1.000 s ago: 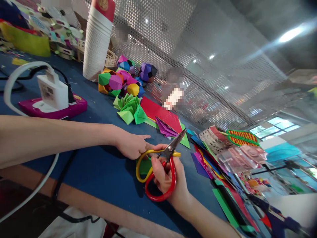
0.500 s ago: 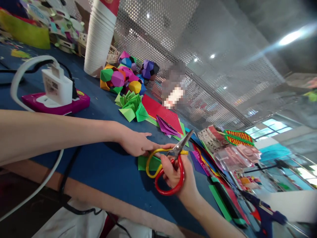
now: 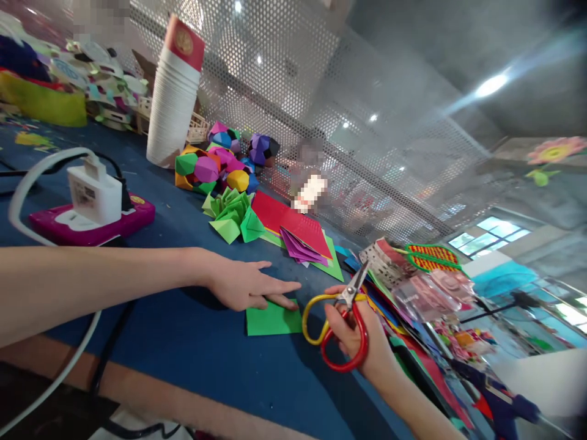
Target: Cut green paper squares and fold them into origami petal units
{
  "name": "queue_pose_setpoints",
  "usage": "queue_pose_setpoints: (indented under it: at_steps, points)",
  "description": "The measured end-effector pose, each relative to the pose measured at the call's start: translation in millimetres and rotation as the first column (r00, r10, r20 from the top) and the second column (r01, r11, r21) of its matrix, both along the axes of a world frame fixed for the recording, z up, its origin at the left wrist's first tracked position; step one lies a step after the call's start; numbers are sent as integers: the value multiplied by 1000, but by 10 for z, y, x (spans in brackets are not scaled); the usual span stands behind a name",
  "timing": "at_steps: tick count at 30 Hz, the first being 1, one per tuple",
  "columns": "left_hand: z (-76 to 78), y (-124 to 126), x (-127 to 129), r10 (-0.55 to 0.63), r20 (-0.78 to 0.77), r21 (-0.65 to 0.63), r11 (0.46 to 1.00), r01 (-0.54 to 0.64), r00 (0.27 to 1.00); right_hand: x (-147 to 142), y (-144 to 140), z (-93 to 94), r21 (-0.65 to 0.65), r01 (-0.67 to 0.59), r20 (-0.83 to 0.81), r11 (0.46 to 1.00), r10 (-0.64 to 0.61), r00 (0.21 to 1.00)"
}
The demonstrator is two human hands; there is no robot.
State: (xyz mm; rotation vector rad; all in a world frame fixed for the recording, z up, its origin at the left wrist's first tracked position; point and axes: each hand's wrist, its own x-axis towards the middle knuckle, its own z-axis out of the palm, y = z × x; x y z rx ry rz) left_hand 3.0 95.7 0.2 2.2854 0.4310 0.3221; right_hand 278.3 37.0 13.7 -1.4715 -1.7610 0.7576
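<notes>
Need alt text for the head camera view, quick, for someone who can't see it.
The left hand lies flat on a green paper square on a blue table, while the right hand holds red-and-yellow scissors beside it. Folded paper shapes lie behind.

Blue table (image 3: 192, 342) carries green paper (image 3: 270, 320), paper balls (image 3: 215, 166), cups (image 3: 172, 104).

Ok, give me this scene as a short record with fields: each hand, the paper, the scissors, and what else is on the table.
left hand: flat, fingers pressing on the green paper sheet
right hand: gripping the scissors through the red loop
scissors: yellow and red handles, blades closed, pointing up and away, clear of the green sheet
surface: blue table
behind the hands: folded green paper pieces, coloured paper balls, stack of paper cups
right side: loose coloured paper sheets
left side: white charger on a magenta power strip
</notes>
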Motion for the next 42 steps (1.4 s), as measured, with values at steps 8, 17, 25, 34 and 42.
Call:
queue_pose_setpoints:
  at_steps: [8,17,25,34,42]
  points:
    - [-56,9,-19,73,166,-187,981,-41,983,701,93,229,296,69,604,953,-243,759]
    - [-144,115,71,395,339,-378,888,-260,854,770,161,370,224,-114,711,968,-83,699]
    - [-17,71,14,563,330,-429,805,-411,758,-472,153,351,198,-627,633,753,390,668]
    - [-6,97,19,608,307,-429,775,-464,732,-474,185,74,256,-650,632,716,385,673]
    - [-46,62,70,561,275,-409,803,-434,781,-429,178,1,237,-648,618,724,403,676]
